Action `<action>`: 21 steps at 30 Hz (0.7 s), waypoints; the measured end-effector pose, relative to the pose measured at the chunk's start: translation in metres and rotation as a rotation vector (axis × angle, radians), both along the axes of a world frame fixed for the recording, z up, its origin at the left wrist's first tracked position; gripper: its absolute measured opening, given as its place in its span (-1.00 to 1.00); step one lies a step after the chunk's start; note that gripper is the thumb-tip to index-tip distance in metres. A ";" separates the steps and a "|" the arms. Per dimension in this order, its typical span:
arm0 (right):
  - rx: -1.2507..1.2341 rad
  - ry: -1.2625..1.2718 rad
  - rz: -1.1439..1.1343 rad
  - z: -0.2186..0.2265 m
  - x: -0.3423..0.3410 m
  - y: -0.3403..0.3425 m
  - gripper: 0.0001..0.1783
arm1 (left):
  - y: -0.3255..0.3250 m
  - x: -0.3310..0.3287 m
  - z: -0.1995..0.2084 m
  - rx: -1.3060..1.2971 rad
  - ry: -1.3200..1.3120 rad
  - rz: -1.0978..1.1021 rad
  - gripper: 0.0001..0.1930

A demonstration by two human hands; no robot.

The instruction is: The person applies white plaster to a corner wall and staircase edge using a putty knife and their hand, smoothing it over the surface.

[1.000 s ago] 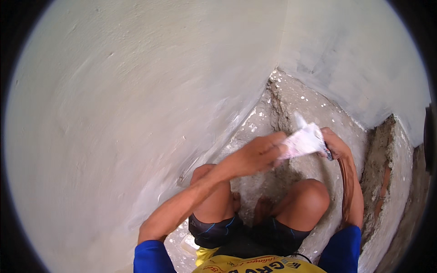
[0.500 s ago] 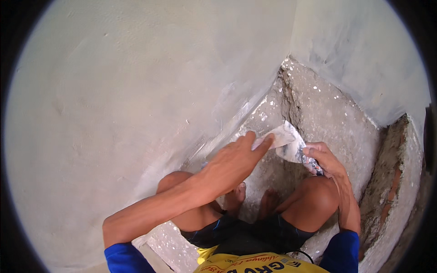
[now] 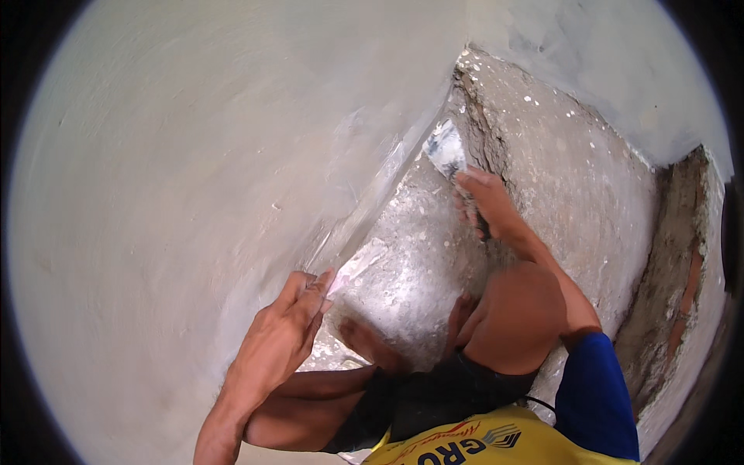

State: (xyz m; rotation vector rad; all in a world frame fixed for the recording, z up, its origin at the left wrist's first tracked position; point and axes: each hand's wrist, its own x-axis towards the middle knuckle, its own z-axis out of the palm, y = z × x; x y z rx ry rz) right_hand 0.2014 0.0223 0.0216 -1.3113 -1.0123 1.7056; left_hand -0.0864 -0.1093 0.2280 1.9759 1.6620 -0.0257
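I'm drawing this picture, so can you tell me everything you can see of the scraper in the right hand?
The scraper has a flat blade, wider at its far end, that looks like metal smeared white with dark grey patches. The fingers of the right hand wrap its handle, hiding most of it; a dark end shows below. It slants up and left toward the wall's foot; I can't tell if they touch.

Grey floor, white specks, bare feet
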 end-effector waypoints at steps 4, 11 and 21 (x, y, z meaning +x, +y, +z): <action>0.036 0.045 -0.169 -0.046 -0.036 0.001 -0.50 | -0.001 -0.002 0.001 -0.032 -0.023 -0.022 -0.56; 0.593 -0.341 -0.275 -0.127 -0.080 0.023 -0.29 | 0.004 0.002 0.011 0.052 -0.084 -0.077 -0.53; 0.848 -0.519 -0.271 -0.162 -0.088 0.059 -0.11 | -0.010 -0.017 0.000 0.092 -0.070 -0.054 -0.49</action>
